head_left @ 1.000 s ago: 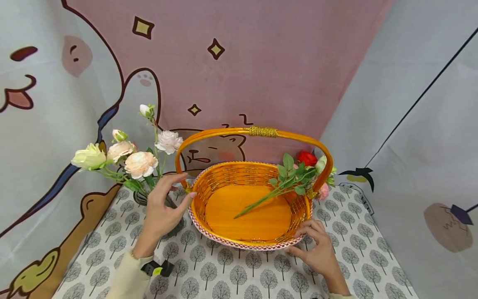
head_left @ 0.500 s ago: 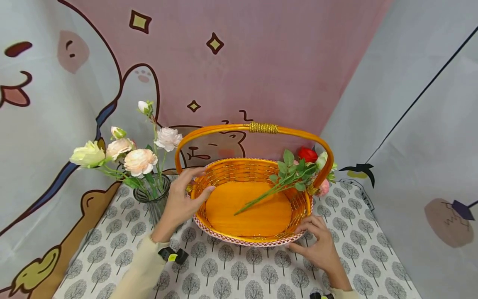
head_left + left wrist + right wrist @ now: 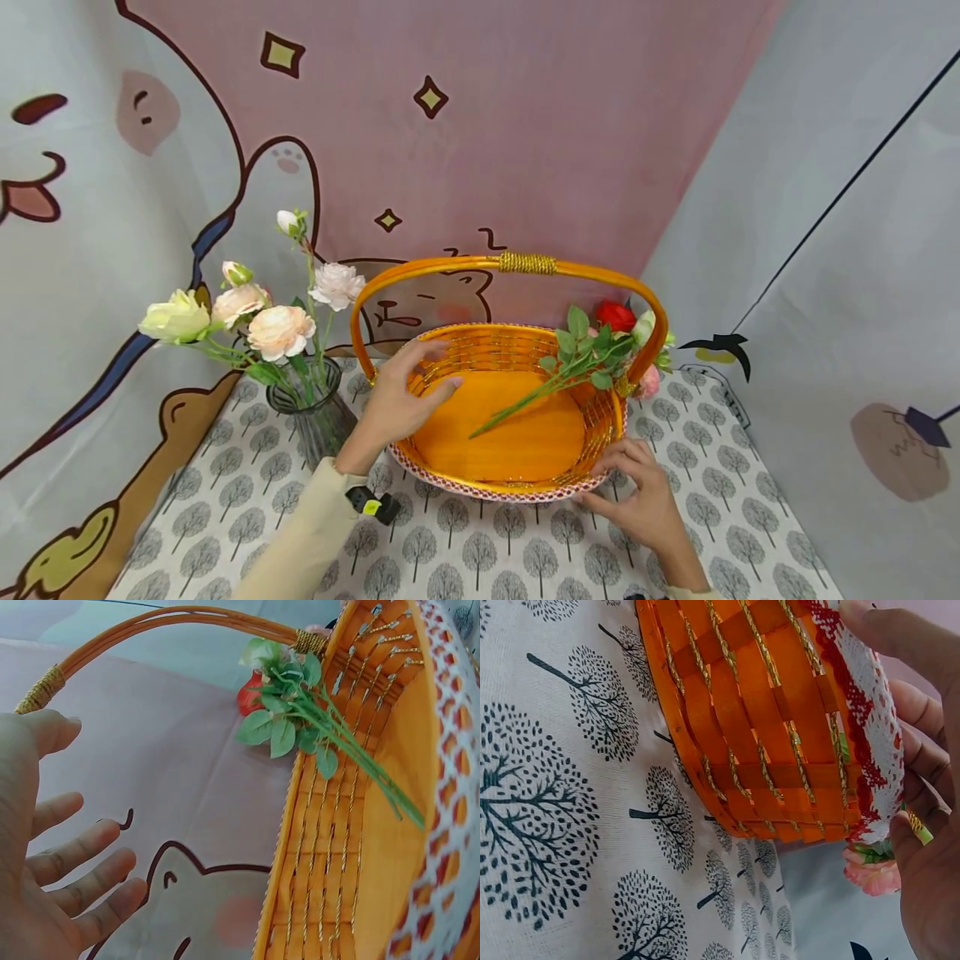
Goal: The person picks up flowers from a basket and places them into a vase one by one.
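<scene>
An orange woven basket [image 3: 502, 458] with a tall arched handle [image 3: 450, 264] and a red-and-white lace rim stands on the table. My right hand [image 3: 641, 500] grips its near right rim, thumb outside and fingers over the inner side, as the right wrist view [image 3: 930, 735] shows from below. Over the basket's left side my left hand [image 3: 401, 404] hovers, fingers spread and nothing held; the left wrist view has the same loose hand [image 3: 67, 855]. A bunch of artificial flowers [image 3: 592, 354] leans across the right rim, green stems inside, red, white and pink blooms outside.
Left of the basket stands a grey ribbed glass vase [image 3: 318, 425] of cream, peach and white flowers [image 3: 281, 331], close to my left forearm. A tree-print cloth [image 3: 480, 558] covers the table. Cartoon-printed curtains [image 3: 570, 125] hang behind and at both sides.
My left hand has moved right, from beside the basket's left handle base to over its interior, leaving the vase in fuller view. The right hand keeps its place on the rim.
</scene>
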Demonstrator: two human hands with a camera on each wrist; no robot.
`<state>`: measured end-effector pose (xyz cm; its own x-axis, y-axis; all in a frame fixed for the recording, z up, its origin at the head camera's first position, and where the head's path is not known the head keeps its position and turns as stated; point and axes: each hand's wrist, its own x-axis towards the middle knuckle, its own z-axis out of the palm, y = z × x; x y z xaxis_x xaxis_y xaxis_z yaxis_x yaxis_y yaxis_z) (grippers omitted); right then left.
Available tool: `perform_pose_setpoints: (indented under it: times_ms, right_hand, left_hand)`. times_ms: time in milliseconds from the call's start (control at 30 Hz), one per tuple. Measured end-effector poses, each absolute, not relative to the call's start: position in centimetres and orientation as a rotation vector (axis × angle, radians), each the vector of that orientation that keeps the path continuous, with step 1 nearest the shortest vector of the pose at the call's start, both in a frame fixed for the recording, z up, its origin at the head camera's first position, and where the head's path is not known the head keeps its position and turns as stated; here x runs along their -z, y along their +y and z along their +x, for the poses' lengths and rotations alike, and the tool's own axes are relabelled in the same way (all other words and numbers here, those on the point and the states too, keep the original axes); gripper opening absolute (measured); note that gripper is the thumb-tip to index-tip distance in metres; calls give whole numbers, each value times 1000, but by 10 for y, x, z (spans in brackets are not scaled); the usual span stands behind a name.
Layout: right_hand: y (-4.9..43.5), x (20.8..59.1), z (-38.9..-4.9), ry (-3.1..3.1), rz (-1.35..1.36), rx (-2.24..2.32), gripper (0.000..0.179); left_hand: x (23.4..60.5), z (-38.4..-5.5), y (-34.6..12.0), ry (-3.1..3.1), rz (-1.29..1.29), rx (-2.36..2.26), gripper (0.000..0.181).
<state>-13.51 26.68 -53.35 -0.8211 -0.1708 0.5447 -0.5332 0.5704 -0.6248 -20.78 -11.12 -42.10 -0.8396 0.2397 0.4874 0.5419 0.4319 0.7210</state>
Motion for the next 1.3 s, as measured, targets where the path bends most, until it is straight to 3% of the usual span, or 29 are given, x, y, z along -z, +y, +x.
perform_pose_setpoints:
  times_ms: [1300]
  right_hand:
    - [268,535,-134,-2380,555,-1008,41]
  left_hand:
    - [448,-268,-29,-2793,-844,1538,50]
